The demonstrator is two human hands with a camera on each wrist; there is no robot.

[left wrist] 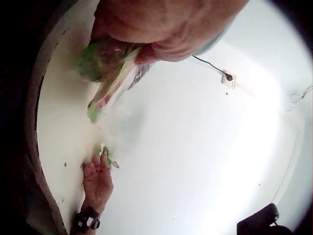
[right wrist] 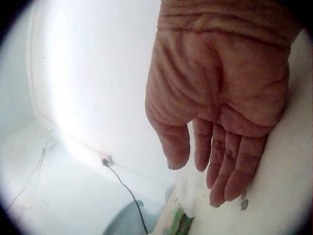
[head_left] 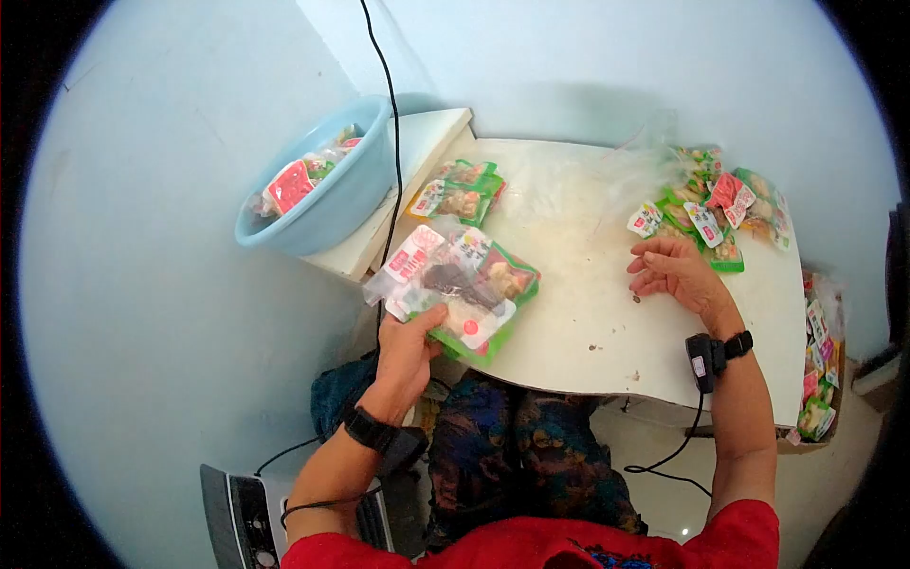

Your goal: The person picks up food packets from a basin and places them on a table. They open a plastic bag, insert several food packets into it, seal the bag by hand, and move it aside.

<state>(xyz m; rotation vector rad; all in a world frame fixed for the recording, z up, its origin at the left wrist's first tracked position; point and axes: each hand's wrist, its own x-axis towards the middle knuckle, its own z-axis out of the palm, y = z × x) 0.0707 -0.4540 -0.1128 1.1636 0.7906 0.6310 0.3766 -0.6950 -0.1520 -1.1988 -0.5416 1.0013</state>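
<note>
Some packets (head_left: pixel 463 289), mid-frame, are pinched at one edge by the left hand (head_left: pixel 406 353), so could slip. Right hand (head_left: pixel 678 273), right of centre: relaxed, empty.

The person sitting there wears a bright red top (head_left: pixel 493 548) with short sleeves (head_left: pixel 747 533) and a blue design (head_left: pixel 618 558) on its front, over dark trousers (head_left: pixel 521 450) patterned in blue and rusty brown. A broad black band (head_left: pixel 370 430) circles the left wrist beside a dark unit (head_left: pixel 405 449), and a thin black cable (head_left: pixel 332 504) crosses that forearm. On the right wrist I spot a black strap (head_left: pixel 738 344), a small black box (head_left: pixel 699 347) bearing a white label (head_left: pixel 700 367), and another black cable (head_left: pixel 700 412) trailing from it.
</note>
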